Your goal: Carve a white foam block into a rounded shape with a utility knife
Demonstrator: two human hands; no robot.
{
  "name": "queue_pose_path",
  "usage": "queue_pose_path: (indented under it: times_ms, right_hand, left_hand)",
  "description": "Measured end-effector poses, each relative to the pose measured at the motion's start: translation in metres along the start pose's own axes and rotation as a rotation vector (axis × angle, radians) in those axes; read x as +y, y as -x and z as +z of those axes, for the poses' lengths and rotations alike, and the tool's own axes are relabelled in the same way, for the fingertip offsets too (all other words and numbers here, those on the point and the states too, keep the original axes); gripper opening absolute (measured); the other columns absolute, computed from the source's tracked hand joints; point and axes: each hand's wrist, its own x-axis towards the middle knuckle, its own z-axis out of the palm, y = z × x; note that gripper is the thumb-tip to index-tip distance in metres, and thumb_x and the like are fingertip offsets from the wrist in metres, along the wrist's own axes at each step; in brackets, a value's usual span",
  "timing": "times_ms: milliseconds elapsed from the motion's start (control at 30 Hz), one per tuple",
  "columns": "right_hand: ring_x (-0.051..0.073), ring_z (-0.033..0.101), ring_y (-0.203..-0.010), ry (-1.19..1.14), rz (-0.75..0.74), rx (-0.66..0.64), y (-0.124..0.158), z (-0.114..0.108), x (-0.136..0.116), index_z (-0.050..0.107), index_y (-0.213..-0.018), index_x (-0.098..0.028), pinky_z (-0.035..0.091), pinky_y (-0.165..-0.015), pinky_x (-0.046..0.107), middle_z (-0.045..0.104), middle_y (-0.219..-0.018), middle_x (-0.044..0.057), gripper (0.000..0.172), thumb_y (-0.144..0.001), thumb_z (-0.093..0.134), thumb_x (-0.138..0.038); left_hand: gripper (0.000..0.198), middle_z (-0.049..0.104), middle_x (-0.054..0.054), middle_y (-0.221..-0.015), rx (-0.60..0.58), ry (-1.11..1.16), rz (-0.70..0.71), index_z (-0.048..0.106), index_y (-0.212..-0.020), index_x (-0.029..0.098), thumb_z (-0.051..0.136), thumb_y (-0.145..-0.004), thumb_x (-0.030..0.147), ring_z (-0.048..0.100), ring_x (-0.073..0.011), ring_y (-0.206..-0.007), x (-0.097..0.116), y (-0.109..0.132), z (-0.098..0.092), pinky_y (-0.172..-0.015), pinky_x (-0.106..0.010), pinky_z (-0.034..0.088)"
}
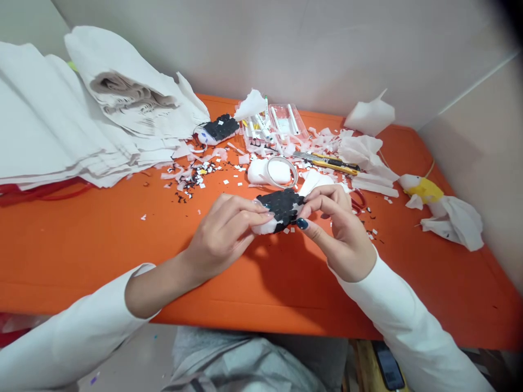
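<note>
The left hand is clamping the black-and-white piece at 9 o'clock; the right hand is touching 3 o'clock, its pinch unclear.

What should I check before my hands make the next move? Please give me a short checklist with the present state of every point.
1. Left hand has a hold on the black-and-white piece: ok.
2. Right hand grips its other end: cannot tell; the fingers are there, but a firm pinch is not clear.
3. Black covering is fixed down everywhere: cannot tell.
4. Yellow-and-black cutter lies apart from both hands: ok.
5. Red loop beside the right hand is in full view: not ok, partly hidden.
6. Orange table is free of scraps: not ok.
</note>
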Motion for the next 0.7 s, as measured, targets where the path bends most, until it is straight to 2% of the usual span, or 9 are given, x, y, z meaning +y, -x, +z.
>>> queue_pose_path:
  times_ms: [267, 700]
  right_hand:
    - [0.024, 0.048, -0.107, -0.021, 0.041, -0.002, 0.006, 0.009, -0.003, 0.064, -0.081, -0.022, 0.034, -0.096, 0.044, 0.051, -0.101, 0.007, 0.006, -0.085, 0.062, -0.025]
    - [0.024, 0.048, -0.108, -0.095, 0.046, 0.017, 0.005, 0.013, -0.003, 0.063, -0.08, -0.022, 0.035, -0.097, 0.045, 0.049, -0.102, 0.008, 0.005, -0.084, 0.063, -0.024]
  left_hand:
    - [0.017, 0.07, -0.004, -0.087, 0.003, -0.092, 0.082, 0.06, -0.097, 0.02, 0.066, -0.083, 0.013, 0.065, -0.0164, -0.083, 0.002, 0.0, 0.002, -0.075, -0.031, 0.05]
    - [0.01, 0.07, -0.003, -0.082, 0.024, -0.118, 0.133, 0.061, -0.093, 0.016, 0.066, -0.084, 0.015, 0.063, -0.0132, -0.076, 0.007, -0.004, -0.001, -0.07, -0.028, 0.047]
